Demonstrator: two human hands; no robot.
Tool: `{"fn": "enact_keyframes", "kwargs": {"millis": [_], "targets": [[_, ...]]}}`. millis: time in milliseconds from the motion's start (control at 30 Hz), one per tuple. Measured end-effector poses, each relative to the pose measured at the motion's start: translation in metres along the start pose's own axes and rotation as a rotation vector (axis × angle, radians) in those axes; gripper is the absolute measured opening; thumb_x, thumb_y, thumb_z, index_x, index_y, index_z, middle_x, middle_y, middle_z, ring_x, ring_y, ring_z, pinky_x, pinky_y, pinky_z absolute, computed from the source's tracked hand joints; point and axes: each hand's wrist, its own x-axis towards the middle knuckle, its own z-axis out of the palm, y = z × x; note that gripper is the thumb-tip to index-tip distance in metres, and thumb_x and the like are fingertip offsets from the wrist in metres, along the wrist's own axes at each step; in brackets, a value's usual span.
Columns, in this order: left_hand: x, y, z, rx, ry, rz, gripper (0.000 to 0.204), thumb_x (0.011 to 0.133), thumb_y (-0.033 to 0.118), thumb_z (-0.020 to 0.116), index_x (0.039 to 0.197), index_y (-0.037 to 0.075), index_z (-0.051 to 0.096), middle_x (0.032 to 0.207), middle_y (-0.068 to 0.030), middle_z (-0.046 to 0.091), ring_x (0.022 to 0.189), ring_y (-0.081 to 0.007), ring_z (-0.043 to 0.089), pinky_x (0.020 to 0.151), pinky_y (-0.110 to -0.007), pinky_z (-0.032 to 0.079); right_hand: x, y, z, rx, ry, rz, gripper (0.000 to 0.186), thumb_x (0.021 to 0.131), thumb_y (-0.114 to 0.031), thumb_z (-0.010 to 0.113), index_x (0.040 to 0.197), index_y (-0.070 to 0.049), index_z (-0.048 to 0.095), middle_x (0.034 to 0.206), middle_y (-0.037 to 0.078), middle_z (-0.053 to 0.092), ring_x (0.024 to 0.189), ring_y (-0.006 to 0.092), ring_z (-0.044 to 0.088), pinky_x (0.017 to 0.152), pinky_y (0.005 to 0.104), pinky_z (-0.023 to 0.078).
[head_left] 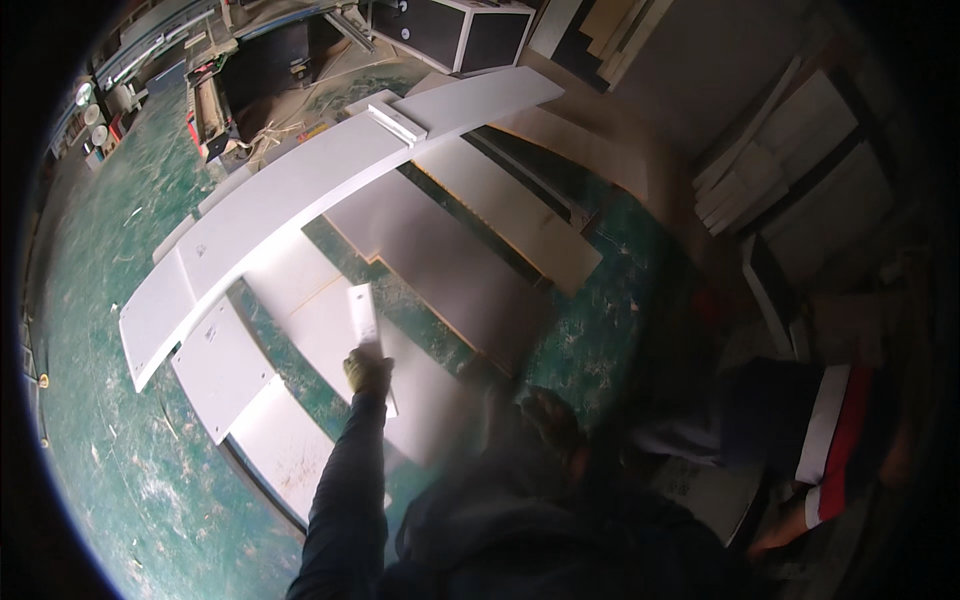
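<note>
My left hand (368,372), in a yellowish glove, grips a narrow white strip (361,310) over pale panels (298,292) laid on the green floor. My right hand (548,418) is dim and blurred in shadow, low in the middle near the panels; whether it holds anything I cannot make out. A long white board (250,210) lies crosswise over the row of panels, with a short white piece (397,123) on top. A smaller white panel (222,368) with small holes rests beneath its left end, and darker grey panels (425,255) lie toward the right.
Another person in a dark top with red and white stripes (830,420) is close on the right, a bare hand low down. Stacked boards (800,150) lean along the right. Machinery (215,110) and a dark cabinet (420,30) stand behind. Green floor (100,440) stretches leftward.
</note>
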Motion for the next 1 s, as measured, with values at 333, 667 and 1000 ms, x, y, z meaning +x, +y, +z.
{"fn": "enact_keyframes", "kwargs": {"millis": [333,667,1000], "targets": [[0.040,-0.030,0.085,0.236,0.510,-0.145,0.076,0.080,0.046,0.083,0.141,0.008,0.056,0.149,-0.0204,0.052,0.145,-0.0422,0.041,0.123,-0.054,0.031,0.416,-0.103,0.030,-0.244,-0.133,-0.318,0.055,0.103,-0.048,0.067,0.133,-0.002,0.065,0.114,0.021,0.074,0.109,0.0336,0.071,0.095,0.0421,0.054],[0.017,-0.059,0.103,0.413,0.428,-0.203,0.085,0.089,0.052,0.074,0.152,0.004,0.043,0.160,-0.0233,0.041,0.152,-0.0452,0.033,0.125,-0.058,0.026,0.769,-0.262,0.175,-0.566,0.140,-0.571,0.078,0.089,-0.048,0.080,0.149,-0.004,0.055,0.143,0.027,0.061,0.134,0.0433,0.057,0.114,0.0467,0.048],[0.020,-0.043,0.095,0.466,0.395,-0.175,0.081,0.088,0.042,0.074,0.150,0.003,0.041,0.154,-0.0238,0.046,0.151,-0.0472,0.034,0.125,-0.061,0.026,0.868,-0.274,0.194,-1.081,0.004,-0.610,0.079,0.091,-0.047,0.072,0.159,-0.014,0.046,0.132,0.020,0.070,0.126,0.0402,0.064,0.109,0.0483,0.050]]}}
